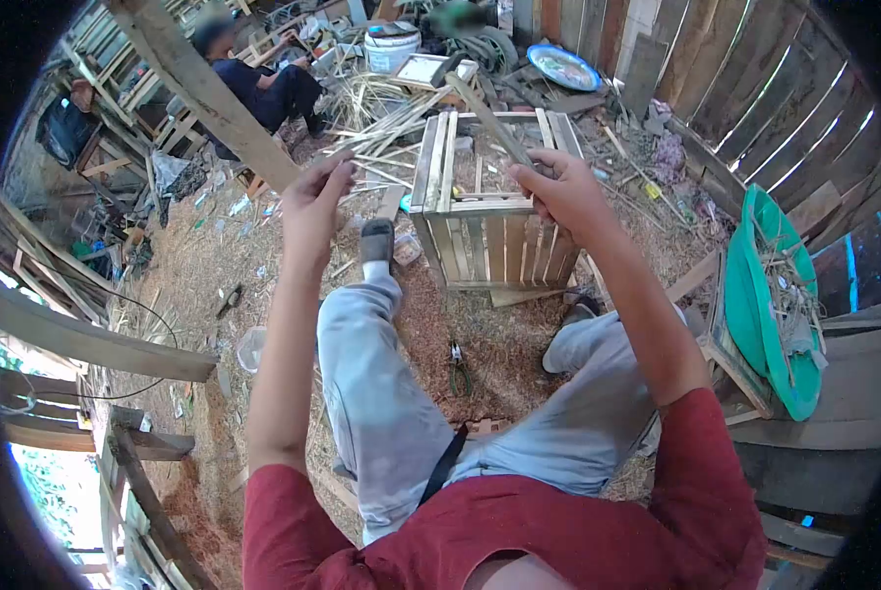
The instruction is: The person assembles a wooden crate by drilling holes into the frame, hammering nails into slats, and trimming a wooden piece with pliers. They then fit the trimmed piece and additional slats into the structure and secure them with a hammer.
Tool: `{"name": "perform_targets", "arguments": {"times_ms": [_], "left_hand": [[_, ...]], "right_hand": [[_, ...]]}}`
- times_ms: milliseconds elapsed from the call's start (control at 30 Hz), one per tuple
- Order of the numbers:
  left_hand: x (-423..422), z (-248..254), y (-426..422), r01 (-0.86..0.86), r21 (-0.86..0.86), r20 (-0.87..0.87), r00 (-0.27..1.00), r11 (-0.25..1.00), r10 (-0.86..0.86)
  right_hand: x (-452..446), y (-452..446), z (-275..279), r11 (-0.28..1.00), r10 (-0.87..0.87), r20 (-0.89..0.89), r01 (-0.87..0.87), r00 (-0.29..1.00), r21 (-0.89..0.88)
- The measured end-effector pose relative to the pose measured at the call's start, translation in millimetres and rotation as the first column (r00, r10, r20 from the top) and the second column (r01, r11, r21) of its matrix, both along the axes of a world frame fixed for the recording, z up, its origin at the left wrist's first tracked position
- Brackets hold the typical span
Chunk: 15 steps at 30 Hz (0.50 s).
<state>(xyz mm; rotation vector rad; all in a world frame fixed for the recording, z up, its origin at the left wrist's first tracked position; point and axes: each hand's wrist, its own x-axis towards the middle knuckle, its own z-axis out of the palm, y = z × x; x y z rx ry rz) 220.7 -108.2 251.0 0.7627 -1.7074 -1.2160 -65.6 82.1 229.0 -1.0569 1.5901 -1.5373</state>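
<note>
My right hand (558, 192) is closed around the wooden handle of a hammer (489, 120), whose dark head points away from me. Below it stands a slatted wooden crate (499, 246), its upper side partly open between the slats. To the left of the crate, my left hand (317, 197) is raised with thumb and fingertips pinched together. Whatever lies between those fingertips is too small to make out. On the sawdust floor between my legs lies a pair of pliers (459, 374) with dark green handles.
Another person (258, 84) sits at the back left, behind a slanting wooden post (204, 98). Loose wood strips (386, 123) are heaped near a white bucket (392, 49). A green basin (765, 305) with scraps stands at my right. A plank wall (745, 88) closes the right side.
</note>
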Motion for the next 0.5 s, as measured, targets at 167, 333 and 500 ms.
{"name": "perform_targets", "arguments": {"times_ms": [167,333,500], "left_hand": [[-82.9,-69.2,-36.6,0.074,0.213,0.041,0.996,0.974,-0.085],[-131.7,-174.6,-88.4,0.036,0.059,0.137,0.990,0.998,-0.044],[-139.6,-172.5,-95.6,0.055,-0.195,0.343,0.939,0.979,0.015]], "right_hand": [[-45.0,-14.6,-63.9,0.971,-0.186,-0.152,0.205,0.971,0.122],[-40.4,-35.6,-52.4,0.981,-0.126,0.041,0.118,0.991,0.151],[-32.7,-50.4,-112.0,0.973,-0.124,-0.252,0.167,0.960,0.157]]}}
